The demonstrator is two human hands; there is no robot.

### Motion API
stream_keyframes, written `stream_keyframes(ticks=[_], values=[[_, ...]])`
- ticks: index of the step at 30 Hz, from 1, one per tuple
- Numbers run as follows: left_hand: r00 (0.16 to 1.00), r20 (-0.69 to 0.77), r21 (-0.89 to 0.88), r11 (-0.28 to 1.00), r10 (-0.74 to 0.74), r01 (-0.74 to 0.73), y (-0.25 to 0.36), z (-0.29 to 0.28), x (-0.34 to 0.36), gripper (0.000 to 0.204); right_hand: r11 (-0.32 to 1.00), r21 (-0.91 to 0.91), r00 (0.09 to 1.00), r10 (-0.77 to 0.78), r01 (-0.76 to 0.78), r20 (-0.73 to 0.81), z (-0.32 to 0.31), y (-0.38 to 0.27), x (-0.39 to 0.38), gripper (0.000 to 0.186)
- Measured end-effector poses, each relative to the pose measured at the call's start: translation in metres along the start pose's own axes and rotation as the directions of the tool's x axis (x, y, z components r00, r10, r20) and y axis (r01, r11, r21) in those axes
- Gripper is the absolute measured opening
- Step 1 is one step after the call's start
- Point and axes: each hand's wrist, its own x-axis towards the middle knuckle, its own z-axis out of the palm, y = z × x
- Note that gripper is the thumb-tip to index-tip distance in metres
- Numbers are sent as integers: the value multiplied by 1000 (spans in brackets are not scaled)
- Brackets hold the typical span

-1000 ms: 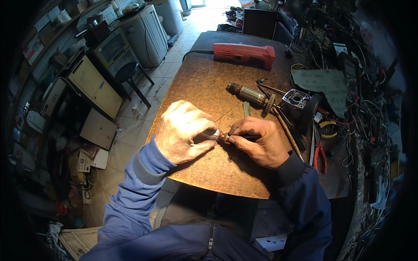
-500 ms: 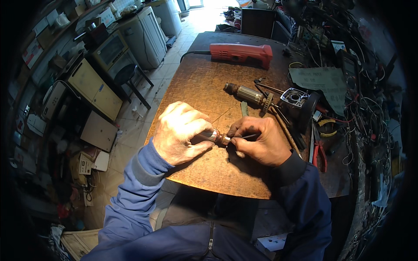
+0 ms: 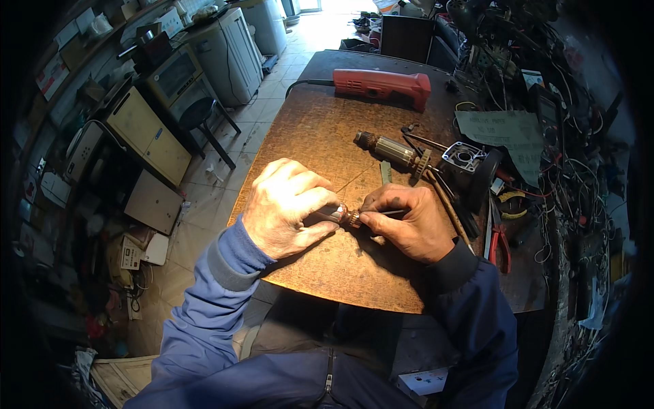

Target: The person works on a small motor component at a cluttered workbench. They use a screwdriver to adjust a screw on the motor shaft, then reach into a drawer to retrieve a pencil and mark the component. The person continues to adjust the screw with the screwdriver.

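My left hand [image 3: 283,208] is closed round a small motor armature [image 3: 335,214] lying low over the wooden bench [image 3: 313,269]; part of it is hidden by my fingers. My right hand [image 3: 405,221] pinches a thin dark tool [image 3: 388,213] against the copper commutator at the armature's right end. Beyond my hands lie a flat greenish strip [image 3: 384,172], a larger armature [image 3: 392,151] with a fan wheel, and a metal housing [image 3: 464,155] with dark parts around it.
A red power tool [image 3: 378,85] with a cord lies across the back. Red pliers [image 3: 502,249], rods, a multimeter [image 3: 546,109], a paper sheet [image 3: 501,133] and tangled wires crowd the right. A stool [image 3: 201,119], cabinets and appliances stand along the left.
My left hand holds the armature in much the same place. My right fingers have shifted slightly on the thin tool at the commutator, showing more of the tool.
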Motion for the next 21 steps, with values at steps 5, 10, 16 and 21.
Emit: stream_keyframes(ticks=[5, 10, 16, 21], values=[[1000, 4, 1, 1000, 0, 0, -1, 0, 0, 39, 994, -69, 997, -80, 79, -7, 1, 5, 0, 11], [1000, 5, -2, 1000, -2, 2, -2, 2, -1, 38, 971, -137, 980, -199, 197, -2, 3, 11, 1, 10], [1000, 2, 0, 1000, 5, -5, -1, 0, 0, 38, 979, -106, 985, -173, 172, -5, 2, 9, 0, 10], [1000, 7, -11, 1000, -10, 10, -1, 1, 0, 38, 977, -144, 988, -156, 155, 3, 0, 7, 0, 11]])
